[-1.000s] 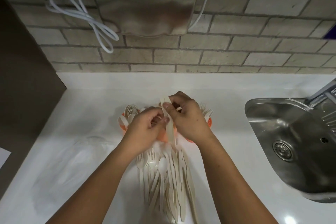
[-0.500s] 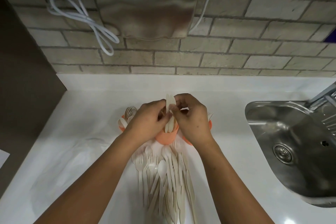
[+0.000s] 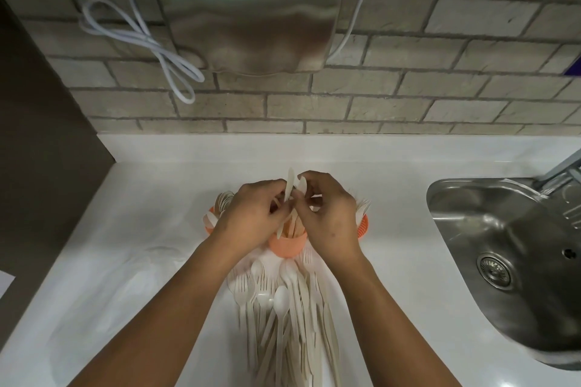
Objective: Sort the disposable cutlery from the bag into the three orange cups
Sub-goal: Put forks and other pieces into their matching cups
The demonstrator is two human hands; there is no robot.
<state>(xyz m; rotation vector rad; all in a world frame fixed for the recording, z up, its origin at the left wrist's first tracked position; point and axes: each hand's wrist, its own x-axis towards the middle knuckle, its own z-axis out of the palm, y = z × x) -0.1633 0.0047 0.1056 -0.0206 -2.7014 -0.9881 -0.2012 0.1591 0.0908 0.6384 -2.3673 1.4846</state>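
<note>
Cutlery pinched upright between left hand and right hand, fingers curled round it, over middle orange cup; unsorted pile lies nearer on counter; pieces likely light, stiff, slick; best gripped mid-handle.

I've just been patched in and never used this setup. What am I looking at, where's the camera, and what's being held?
No machine here: a person works bare-handed, filmed by one camera on their head, looking down. The left hand and right hand together pinch pale cutlery pieces roughly upright over the middle orange cup. A left orange cup and right orange cup flank it, partly hidden. A loose cutlery pile lies on the white counter, a sink to the right.
</note>
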